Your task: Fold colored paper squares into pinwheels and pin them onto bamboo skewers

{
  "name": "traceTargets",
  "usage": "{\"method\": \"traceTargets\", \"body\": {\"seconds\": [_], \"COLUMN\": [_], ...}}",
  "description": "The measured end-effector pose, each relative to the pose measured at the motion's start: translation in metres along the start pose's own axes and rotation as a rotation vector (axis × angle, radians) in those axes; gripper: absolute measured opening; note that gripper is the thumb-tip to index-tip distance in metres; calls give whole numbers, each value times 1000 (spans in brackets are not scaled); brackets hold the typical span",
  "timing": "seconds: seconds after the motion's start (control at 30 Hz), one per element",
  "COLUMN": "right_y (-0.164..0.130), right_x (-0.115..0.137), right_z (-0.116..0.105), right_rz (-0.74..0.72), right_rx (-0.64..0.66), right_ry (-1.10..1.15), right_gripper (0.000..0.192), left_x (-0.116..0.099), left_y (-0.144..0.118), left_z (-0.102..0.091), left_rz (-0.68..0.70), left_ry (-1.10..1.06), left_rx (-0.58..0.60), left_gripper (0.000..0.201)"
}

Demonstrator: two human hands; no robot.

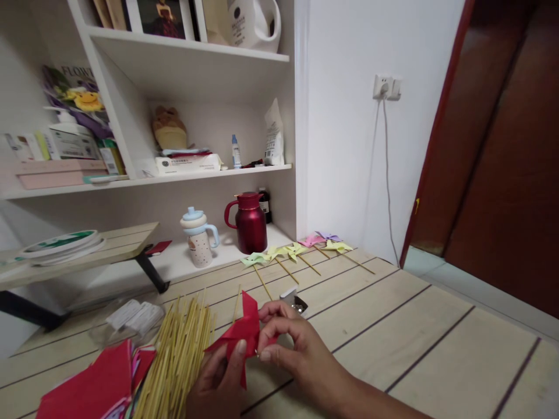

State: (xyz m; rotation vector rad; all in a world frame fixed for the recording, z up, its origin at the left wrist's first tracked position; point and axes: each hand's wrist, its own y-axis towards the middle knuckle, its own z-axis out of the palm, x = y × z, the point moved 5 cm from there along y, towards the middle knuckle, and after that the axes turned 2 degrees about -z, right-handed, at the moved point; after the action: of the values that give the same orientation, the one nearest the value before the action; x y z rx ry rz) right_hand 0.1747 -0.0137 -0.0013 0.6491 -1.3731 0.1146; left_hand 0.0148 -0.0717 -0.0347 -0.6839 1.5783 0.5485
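Both of my hands hold a red paper pinwheel (243, 333) low in the head view, over the wooden table (393, 331). My left hand (218, 381) grips it from below with the thumb pressed on the paper. From the right, my right hand (290, 346) pinches its centre with the fingertips. A thin wooden stick (236, 302) rises behind the pinwheel. A bundle of bamboo sticks (177, 355) lies just left of my hands, beside a stack of red paper squares (94, 387).
Several finished pastel pinwheels (290, 253) on sticks lie in a row at the table's far edge. A small tin of pins (297, 301) sits behind my right hand. Shelves hold a red thermos (248, 224), a child's cup (200, 237) and boxes. A door stands at right.
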Motion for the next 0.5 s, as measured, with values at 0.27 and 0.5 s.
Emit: {"method": "traceTargets", "body": {"seconds": [0.27, 0.5], "right_y": [2, 2], "right_x": [-17, -13], "right_z": [-2, 2], "right_rz": [230, 201], "right_rx": [-137, -99], "right_ry": [340, 319], "right_gripper": [19, 17], "left_x": [0, -4], "left_y": [16, 3], "left_z": [-8, 0], "left_rz": [-7, 174], "left_ry": [72, 63], "left_rx": [64, 14], "left_gripper": [27, 28]}}
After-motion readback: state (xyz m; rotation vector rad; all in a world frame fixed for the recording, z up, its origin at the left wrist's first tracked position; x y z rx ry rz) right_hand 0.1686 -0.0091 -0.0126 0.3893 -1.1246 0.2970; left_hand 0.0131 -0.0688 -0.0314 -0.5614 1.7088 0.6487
